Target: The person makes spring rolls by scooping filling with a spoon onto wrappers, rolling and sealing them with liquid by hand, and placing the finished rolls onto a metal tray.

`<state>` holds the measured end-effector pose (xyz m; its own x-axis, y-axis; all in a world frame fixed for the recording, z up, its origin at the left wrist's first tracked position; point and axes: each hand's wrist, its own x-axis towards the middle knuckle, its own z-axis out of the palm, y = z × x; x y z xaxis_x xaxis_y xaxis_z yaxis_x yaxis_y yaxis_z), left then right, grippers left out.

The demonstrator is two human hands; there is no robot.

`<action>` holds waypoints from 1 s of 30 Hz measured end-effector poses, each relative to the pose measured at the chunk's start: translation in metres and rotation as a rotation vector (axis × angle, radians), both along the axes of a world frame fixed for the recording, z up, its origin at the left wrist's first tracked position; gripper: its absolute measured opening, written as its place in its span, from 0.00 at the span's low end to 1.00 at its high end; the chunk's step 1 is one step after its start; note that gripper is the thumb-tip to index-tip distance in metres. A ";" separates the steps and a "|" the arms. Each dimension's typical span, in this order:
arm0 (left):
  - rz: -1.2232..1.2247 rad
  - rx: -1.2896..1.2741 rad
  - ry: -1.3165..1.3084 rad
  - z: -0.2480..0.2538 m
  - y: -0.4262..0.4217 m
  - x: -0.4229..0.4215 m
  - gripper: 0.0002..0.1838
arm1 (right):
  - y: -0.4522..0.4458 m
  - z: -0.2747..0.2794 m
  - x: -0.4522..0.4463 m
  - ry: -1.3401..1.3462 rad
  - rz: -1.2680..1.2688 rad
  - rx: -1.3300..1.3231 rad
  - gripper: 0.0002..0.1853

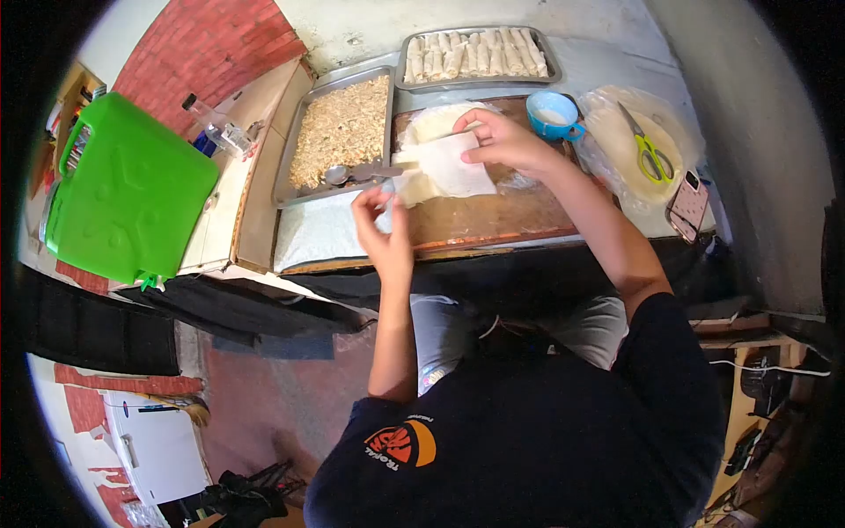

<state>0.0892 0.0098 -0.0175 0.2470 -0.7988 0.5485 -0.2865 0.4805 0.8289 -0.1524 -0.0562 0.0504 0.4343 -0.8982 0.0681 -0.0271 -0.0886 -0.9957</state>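
Note:
My right hand (503, 143) pinches a thin white spring roll wrapper (459, 169) near its upper right edge, above a wooden board (475, 218). Other pale wrappers (437, 123) lie beneath and behind it. At the board's left edge is my left hand (384, 236), its curled fingers and thumb apart, just below the wrapper's lower left side. No held thing shows in it. Close above this hand, a metal spoon (337, 174) and a flat blade-like utensil (377, 172) rest at the front of a tray (290, 158) with crumbly tan filling (341, 123).
Behind the board, a metal tray (409, 85) holds rows of rolled wrappers (475, 55). To the right are a blue cup (553, 116), bagged wrappers (616, 145), green-handled scissors (653, 158) and a phone (687, 208). A green jerrycan (132, 189) and clear bottle (220, 130) stand left.

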 end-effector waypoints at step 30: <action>-0.952 0.549 0.202 0.008 -0.039 -0.102 0.34 | 0.050 -0.038 -0.087 -0.108 -0.055 -0.014 0.21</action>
